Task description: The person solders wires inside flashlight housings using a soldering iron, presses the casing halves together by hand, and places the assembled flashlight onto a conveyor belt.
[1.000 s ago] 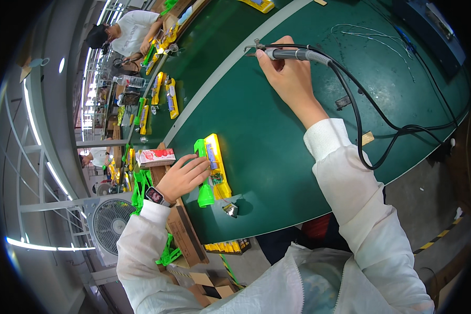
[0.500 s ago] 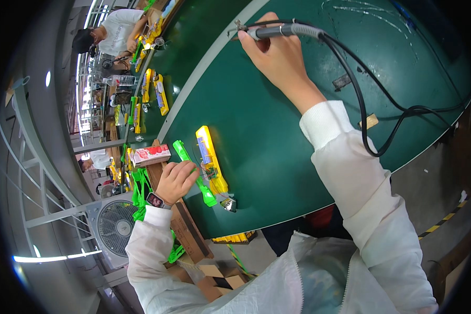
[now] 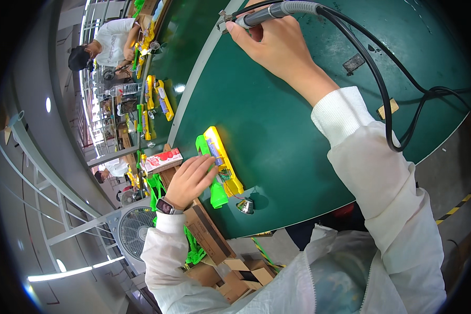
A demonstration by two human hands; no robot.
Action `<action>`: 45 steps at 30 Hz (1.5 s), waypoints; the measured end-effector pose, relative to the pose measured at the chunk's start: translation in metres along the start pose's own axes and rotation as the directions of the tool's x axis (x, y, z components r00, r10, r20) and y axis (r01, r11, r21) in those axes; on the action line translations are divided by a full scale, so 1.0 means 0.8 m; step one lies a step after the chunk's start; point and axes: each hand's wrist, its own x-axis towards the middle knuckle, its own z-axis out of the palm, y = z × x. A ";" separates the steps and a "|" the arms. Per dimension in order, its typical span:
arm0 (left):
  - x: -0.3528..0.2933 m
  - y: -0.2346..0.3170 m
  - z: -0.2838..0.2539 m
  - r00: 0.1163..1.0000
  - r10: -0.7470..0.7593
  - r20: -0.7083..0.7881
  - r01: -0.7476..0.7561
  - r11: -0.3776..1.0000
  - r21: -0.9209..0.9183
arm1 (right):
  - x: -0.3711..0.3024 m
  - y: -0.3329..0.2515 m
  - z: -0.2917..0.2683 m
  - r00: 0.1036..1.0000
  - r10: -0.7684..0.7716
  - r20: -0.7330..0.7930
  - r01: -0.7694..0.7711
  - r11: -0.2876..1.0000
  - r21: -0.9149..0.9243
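My left hand (image 3: pixel 189 180) lies over a green flashlight shell (image 3: pixel 219 196), its fingers bent together around the middle of it. Right against that shell is a yellow flashlight shell (image 3: pixel 236 184) holding a blue battery (image 3: pixel 213 148) and a small circuit board (image 3: pixel 224 174). Wires run from it to a silver reflector (image 3: pixel 245 206) on the table. At the far edge, my right hand (image 3: pixel 282 49) grips a soldering iron (image 3: pixel 262 15) by its grey handle. A metal clamp-like piece sits at the iron's front end; the tip itself is too small to make out.
Black cables (image 3: pixel 374 65) loop from the iron over the green table (image 3: pixel 277 136). A red-and-white box (image 3: pixel 163 159) stands beside my left hand, above a long cardboard box (image 3: pixel 206 230). Beyond the table's rail, a person (image 3: pixel 110 44) works among more yellow and green shells.
The green shell now lies against the yellow one, with my left hand farther over it. My right hand has moved the soldering iron outward to the far edge. The whole view has shifted slightly.
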 end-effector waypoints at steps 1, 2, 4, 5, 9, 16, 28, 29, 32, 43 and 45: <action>0.003 -0.002 0.000 0.997 0.070 0.033 -0.071 0.997 0.023 | 0.000 -0.002 -0.001 0.998 0.048 0.027 -0.048 0.999 0.016; 0.006 -0.004 -0.001 0.988 0.139 0.068 -0.142 0.989 0.043 | 0.001 -0.004 -0.002 0.994 0.096 0.055 -0.097 0.995 0.031; 0.014 -0.004 -0.007 0.984 0.153 0.094 -0.158 0.986 0.058 | 0.000 0.004 0.004 0.999 0.035 0.033 -0.034 0.999 -0.040; 0.018 -0.004 -0.009 0.979 0.165 0.121 -0.174 0.982 0.071 | 0.000 0.009 0.006 1.000 -0.027 0.016 0.028 0.993 -0.111; 0.020 -0.007 -0.007 0.973 0.186 0.138 -0.198 0.977 0.083 | 0.000 0.011 0.008 0.999 -0.044 -0.013 0.043 0.995 -0.085; 0.026 -0.005 -0.006 0.974 0.195 0.113 -0.198 0.980 0.017 | 0.001 0.011 0.005 1.000 -0.030 0.004 0.030 0.994 -0.108; 0.049 -0.009 -0.016 0.980 0.125 0.156 -0.125 0.992 -0.008 | 0.005 0.006 0.004 1.000 0.017 -0.003 -0.018 0.998 -0.058; 0.054 -0.010 -0.018 0.976 0.138 0.167 -0.139 0.990 -0.010 | 0.007 0.005 0.002 0.999 0.045 0.000 -0.045 0.998 -0.040; 0.057 -0.012 -0.017 0.975 0.118 0.189 -0.111 0.993 -0.045 | 0.006 0.007 0.001 0.999 0.033 -0.007 -0.033 0.999 -0.034; 0.061 -0.025 -0.013 0.980 0.136 0.145 -0.122 0.988 -0.099 | 0.013 0.011 -0.008 0.996 0.082 0.031 -0.079 0.992 -0.100; 0.050 -0.025 0.000 0.984 0.157 0.084 -0.154 0.987 -0.041 | 0.011 0.007 -0.003 0.997 0.078 0.018 -0.077 0.995 -0.070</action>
